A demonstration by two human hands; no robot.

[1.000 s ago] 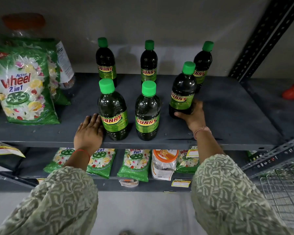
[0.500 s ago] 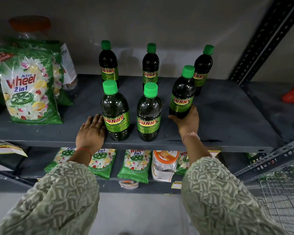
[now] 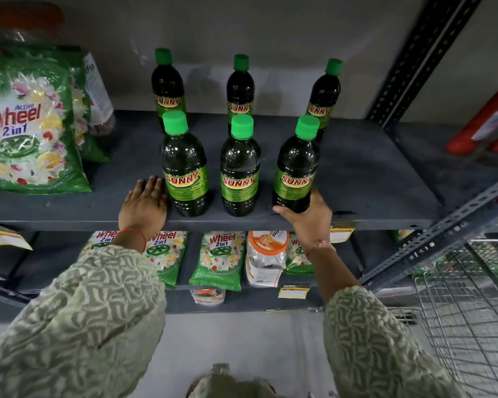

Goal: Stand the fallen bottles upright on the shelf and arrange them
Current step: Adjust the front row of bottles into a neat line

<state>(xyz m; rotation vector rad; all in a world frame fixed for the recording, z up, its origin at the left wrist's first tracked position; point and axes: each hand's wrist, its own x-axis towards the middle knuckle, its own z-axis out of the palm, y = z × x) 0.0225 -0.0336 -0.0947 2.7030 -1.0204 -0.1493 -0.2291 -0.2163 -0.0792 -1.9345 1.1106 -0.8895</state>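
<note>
Several dark Sunny bottles with green caps stand upright on the grey shelf (image 3: 357, 179) in two rows. The front row holds a left bottle (image 3: 184, 170), a middle bottle (image 3: 240, 168) and a right bottle (image 3: 296, 168). Behind them stand a back left bottle (image 3: 167, 84), a back middle bottle (image 3: 240, 87) and a back right bottle (image 3: 325, 93). My right hand (image 3: 308, 216) grips the base of the front right bottle. My left hand (image 3: 144, 205) lies flat on the shelf, fingers against the front left bottle's base.
Green Wheel detergent bags (image 3: 32, 124) stand at the shelf's left. More Wheel bags (image 3: 219, 257) and an orange-lidded jar (image 3: 266, 257) fill the lower shelf. A slotted metal upright (image 3: 423, 53) and a wire basket (image 3: 466, 311) are on the right, a red pack (image 3: 483, 122) beyond.
My right hand has drawn the front right bottle forward and left, into line with the other two front bottles. My left hand has stayed by the left bottle.
</note>
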